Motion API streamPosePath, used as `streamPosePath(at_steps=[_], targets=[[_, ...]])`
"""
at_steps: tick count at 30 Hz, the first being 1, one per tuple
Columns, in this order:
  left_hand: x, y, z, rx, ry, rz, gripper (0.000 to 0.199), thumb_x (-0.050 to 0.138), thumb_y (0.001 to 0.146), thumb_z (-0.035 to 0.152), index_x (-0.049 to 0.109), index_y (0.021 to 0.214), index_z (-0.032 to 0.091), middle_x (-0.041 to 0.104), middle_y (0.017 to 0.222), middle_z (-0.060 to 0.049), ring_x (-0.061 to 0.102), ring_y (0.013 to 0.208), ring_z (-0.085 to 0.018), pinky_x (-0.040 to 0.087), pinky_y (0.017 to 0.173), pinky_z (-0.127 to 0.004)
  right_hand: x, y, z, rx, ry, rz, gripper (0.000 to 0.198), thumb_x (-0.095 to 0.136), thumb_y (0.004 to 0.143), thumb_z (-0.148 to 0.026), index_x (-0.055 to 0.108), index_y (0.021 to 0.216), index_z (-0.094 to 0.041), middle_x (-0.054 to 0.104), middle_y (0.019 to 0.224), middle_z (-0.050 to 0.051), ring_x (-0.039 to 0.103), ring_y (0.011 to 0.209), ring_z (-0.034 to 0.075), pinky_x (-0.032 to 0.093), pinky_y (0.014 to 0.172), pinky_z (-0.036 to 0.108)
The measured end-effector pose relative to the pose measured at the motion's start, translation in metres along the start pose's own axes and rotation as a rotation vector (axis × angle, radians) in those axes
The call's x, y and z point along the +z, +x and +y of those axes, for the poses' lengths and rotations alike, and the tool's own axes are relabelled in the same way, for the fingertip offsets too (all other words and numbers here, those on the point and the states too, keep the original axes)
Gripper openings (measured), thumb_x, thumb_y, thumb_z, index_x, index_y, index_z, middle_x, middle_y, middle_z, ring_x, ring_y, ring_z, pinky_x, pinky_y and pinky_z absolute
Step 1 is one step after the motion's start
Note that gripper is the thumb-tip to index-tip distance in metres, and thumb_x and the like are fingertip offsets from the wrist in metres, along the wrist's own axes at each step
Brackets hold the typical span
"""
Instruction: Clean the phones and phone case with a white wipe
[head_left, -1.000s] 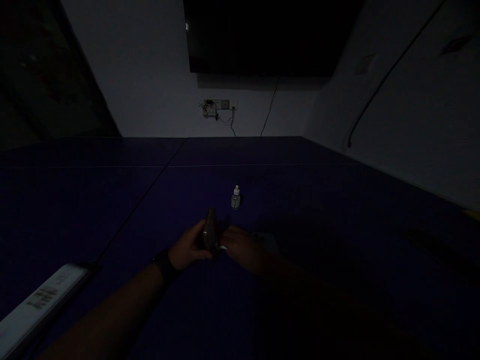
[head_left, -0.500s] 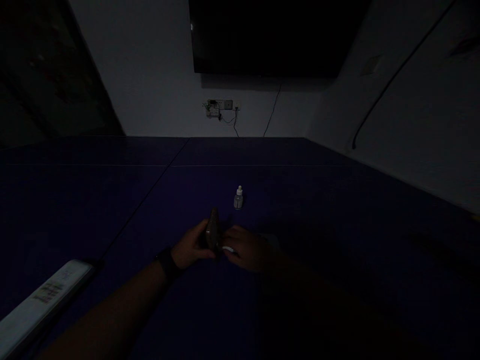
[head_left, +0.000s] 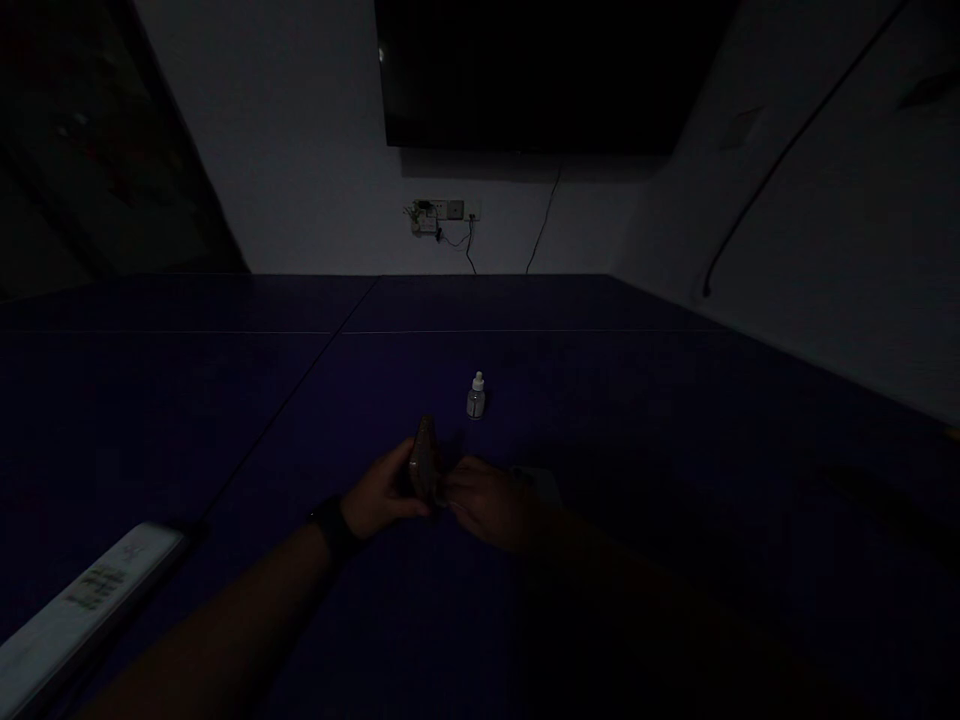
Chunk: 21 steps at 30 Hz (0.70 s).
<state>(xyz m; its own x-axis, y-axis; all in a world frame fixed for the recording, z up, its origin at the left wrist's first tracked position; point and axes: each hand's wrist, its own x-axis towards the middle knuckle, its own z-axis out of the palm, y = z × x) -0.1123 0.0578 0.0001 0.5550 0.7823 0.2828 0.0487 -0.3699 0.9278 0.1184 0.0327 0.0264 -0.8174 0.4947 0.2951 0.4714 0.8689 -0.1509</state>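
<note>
The light is very dim. My left hand (head_left: 386, 487), with a dark band on its wrist, is closed round a slim brownish block (head_left: 424, 460), tilted upright with its narrow edge toward me. It resembles a phone in a case, but its kind is unclear. My right hand (head_left: 484, 500) has its fingers pinched together against the block's lower right side. What they grip is hidden, apart from a faint pale bit at the fingertips. Beyond both hands stands a small clear bottle (head_left: 475, 403) with a white cap and narrow tip, touched by neither hand.
A white power strip (head_left: 90, 610) lies at the lower left on the dark purple surface (head_left: 360, 620). Behind my right hand, a pale flat thing (head_left: 546, 486) partly shows. Wall sockets with cables (head_left: 439, 212) sit under a large dark screen (head_left: 555, 80).
My right hand has shifted and turned slightly, and the white curved piece seen at its fingers is now almost hidden. My left hand and the block have barely moved.
</note>
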Motion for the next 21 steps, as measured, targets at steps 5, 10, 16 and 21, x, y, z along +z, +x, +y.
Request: streamPosePath(at_steps=[5,10,16,21], targets=[[0.0004,-0.0008,-0.0011,-0.001,0.013,0.017,0.092,0.082,0.063,0.071,0.052,0.134,0.021,0.065,0.117,-0.009,0.060,0.107,-0.031,0.048,0.094,-0.042,-0.0002,0.0001,-0.0001,-0.117,0.094,0.003,0.017,0.059,0.089,-0.009,0.068,0.101,-0.017,0.071,0.102,0.008,0.061,0.099,0.020,0.048,0.092,0.035],[-0.0006,0.0006,-0.0017,0.008,0.010,0.007,0.093,0.082,0.062,0.072,0.052,0.135,0.021,0.065,0.117,-0.010,0.060,0.108,-0.031,0.048,0.094,-0.043,0.0003,0.0015,0.0024,-0.018,0.021,0.029,0.017,0.055,0.090,-0.005,0.067,0.097,-0.014,0.070,0.098,0.010,0.062,0.093,0.021,0.050,0.088,0.036],[0.0000,-0.0001,-0.0002,0.005,0.015,-0.004,0.095,0.080,0.064,0.073,0.050,0.137,0.021,0.065,0.119,-0.011,0.061,0.109,-0.032,0.049,0.094,-0.043,-0.0017,0.0027,-0.0012,-0.047,0.016,-0.012,0.017,0.056,0.088,-0.006,0.069,0.093,-0.015,0.071,0.096,0.009,0.062,0.094,0.021,0.050,0.087,0.034],[0.0017,-0.0003,0.0019,0.023,0.051,0.011,0.092,0.078,0.065,0.075,0.052,0.135,0.021,0.065,0.118,-0.010,0.060,0.109,-0.032,0.048,0.094,-0.042,-0.0036,0.0024,0.0024,-0.088,0.131,-0.023,0.018,0.057,0.086,-0.006,0.070,0.095,-0.016,0.072,0.100,0.008,0.064,0.096,0.019,0.049,0.091,0.034]])
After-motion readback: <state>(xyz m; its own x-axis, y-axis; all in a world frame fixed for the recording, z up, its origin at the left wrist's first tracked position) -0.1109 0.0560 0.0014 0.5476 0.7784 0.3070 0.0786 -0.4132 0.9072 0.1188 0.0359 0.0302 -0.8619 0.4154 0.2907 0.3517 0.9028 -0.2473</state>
